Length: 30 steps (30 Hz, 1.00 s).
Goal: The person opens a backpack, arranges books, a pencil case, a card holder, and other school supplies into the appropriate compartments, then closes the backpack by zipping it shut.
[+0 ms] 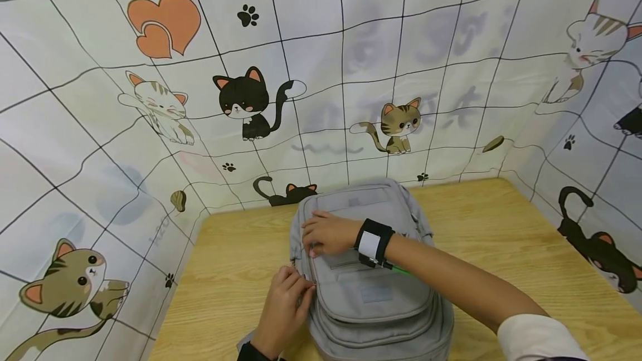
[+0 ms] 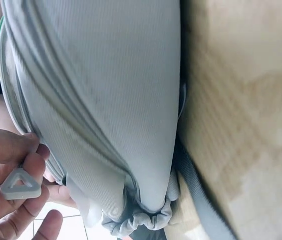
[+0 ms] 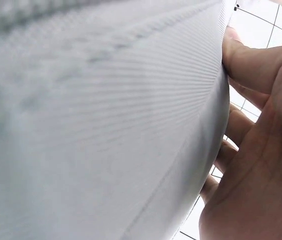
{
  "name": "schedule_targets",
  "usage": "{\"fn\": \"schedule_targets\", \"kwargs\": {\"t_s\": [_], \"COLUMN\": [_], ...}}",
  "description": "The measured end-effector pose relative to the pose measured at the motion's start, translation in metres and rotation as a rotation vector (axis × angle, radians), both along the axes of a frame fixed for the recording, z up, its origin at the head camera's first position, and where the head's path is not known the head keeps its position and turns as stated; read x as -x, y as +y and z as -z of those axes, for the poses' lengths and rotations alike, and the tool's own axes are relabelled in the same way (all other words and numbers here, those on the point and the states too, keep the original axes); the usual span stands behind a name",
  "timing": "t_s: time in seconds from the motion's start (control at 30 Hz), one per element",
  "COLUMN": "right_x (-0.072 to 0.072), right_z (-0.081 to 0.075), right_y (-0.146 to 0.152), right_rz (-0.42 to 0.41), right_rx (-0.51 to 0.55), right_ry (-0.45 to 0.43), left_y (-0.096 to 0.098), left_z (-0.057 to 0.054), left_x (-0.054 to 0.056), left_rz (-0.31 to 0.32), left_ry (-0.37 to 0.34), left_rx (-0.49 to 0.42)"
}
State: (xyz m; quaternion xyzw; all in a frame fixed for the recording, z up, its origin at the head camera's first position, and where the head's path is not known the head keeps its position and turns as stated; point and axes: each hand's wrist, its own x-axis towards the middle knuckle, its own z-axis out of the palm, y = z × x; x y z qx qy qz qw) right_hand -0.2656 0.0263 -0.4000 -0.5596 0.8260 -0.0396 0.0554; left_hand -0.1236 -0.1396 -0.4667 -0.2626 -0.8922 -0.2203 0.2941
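Observation:
A grey backpack (image 1: 371, 308) lies on the table with its front pockets facing up. My left hand (image 1: 285, 306) is at the backpack's left side, its thumb and finger pinching a zipper pull (image 2: 22, 192) with a triangular grey end. That end lies against the fingers in the left wrist view. My right hand (image 1: 331, 234) reaches across the front pocket and grips its left edge, farther up than the left hand. In the right wrist view, the thumb (image 3: 250, 62) presses on the grey fabric while the other fingers go partly out of sight behind the edge.
The wooden table (image 1: 501, 249) extends on both sides of the bag. A white cloth wall (image 1: 321, 60) with a grid and cat pictures surrounds its back and sides. A grey strap (image 2: 195, 185) lies on the table beside the bag.

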Motion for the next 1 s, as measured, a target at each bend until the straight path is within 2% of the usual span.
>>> {"fn": "schedule_targets", "kwargs": {"t_s": [0.17, 0.5, 0.77, 1.0], "right_x": [0.001, 0.003, 0.0, -0.001], "right_z": [0.001, 0.003, 0.003, 0.005], "right_y": [-0.001, -0.003, -0.004, -0.004], "right_rz": [0.005, 0.018, 0.027, 0.024], "right_rx": [0.008, -0.003, -0.015, 0.004], "right_ry": [0.0, 0.004, 0.0, 0.0], "left_y": [0.004, 0.012, 0.019, 0.032], "left_z": [0.002, 0.005, 0.01, 0.011], "left_x": [-0.013, -0.031, -0.039, -0.05], "left_rz": [0.004, 0.068, 0.159, 0.161], "left_ry": [0.006, 0.055, 0.138, 0.11], "left_rx": [-0.028, -0.074, -0.079, -0.048]}}
